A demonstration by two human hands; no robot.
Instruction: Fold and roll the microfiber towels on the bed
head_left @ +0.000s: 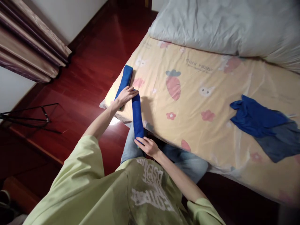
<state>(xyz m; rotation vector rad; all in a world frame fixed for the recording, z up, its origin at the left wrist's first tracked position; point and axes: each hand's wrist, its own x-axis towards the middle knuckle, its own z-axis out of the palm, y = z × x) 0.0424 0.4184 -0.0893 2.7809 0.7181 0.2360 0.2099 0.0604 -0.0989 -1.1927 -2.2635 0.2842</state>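
Observation:
A narrow folded blue cloth [137, 117] is stretched between my two hands at the near corner of the bed [187, 103]. My left hand [126, 94] pinches its far end with fingers closed. My right hand [148, 146] grips its near end by my lap. Another folded blue cloth [125, 80] lies flat on the sheet just beyond my left hand, along the bed's edge.
A loose heap of blue and grey-blue cloths [264, 123] lies at the right of the yellow carrot-print sheet. A white duvet [225, 25] covers the far end. Red wooden floor [89, 68], a curtain [28, 47] and a black wire rack [28, 115] are on the left.

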